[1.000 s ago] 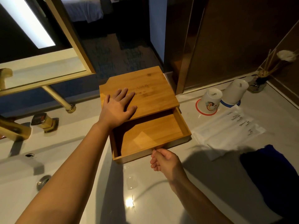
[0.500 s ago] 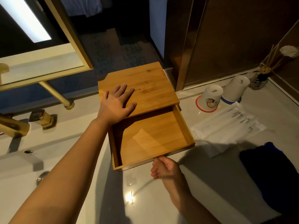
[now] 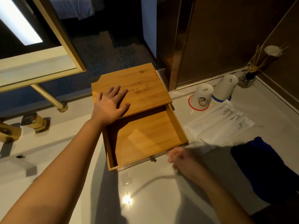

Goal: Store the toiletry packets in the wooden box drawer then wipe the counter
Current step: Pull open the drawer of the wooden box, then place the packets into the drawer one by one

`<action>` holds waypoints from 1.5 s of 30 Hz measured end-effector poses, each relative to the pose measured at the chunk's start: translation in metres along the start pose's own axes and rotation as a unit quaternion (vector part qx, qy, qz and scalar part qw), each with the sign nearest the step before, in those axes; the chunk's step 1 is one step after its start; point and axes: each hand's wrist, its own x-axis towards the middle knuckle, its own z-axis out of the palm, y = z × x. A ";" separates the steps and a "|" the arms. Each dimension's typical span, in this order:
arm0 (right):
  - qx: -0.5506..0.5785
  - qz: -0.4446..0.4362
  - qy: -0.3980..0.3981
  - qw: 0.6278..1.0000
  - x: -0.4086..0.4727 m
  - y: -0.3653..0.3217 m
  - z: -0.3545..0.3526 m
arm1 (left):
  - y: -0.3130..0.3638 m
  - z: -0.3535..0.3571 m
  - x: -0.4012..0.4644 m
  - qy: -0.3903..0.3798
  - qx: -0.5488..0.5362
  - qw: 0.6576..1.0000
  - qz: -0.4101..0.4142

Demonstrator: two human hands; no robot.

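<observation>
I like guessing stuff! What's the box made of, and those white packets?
The box looks like light wood, maybe bamboo: grain lines, smooth honey-coloured sheen. The packets look like thin plastic film or glossy paper, white with printed words; I can't tell which.

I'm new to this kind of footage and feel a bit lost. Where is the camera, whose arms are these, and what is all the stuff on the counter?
The camera sits on a person's head, looking forward and down, so the two bare arms are the wearer's own. No machine is involved. The left hand lies flat on the lid of a wooden box, steadying it. The box's drawer is pulled out and empty, with a small knob on its front. The right hand is blurred, just right of the knob, and seems to hold nothing. On the white counter lie white toiletry packets, two upturned cups, a reed diffuser and a dark blue cloth. A gold tap stands at the left.
</observation>
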 end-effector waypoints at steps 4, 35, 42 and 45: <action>-0.249 -0.158 0.250 0.922 0.003 -0.001 -0.064 | -0.001 0.000 0.000 0.004 -0.001 1.000 0.003; -0.329 -0.482 0.435 0.686 -0.017 0.007 -0.092 | 0.002 0.000 -0.001 0.001 0.004 1.000 -0.004; -0.292 -0.640 0.342 0.623 -0.021 -0.050 -0.041 | 0.004 -0.002 -0.001 -0.001 0.006 1.000 -0.010; -0.363 -0.624 0.279 0.633 -0.012 -0.065 -0.016 | 0.005 -0.003 -0.002 -0.002 0.001 1.000 -0.009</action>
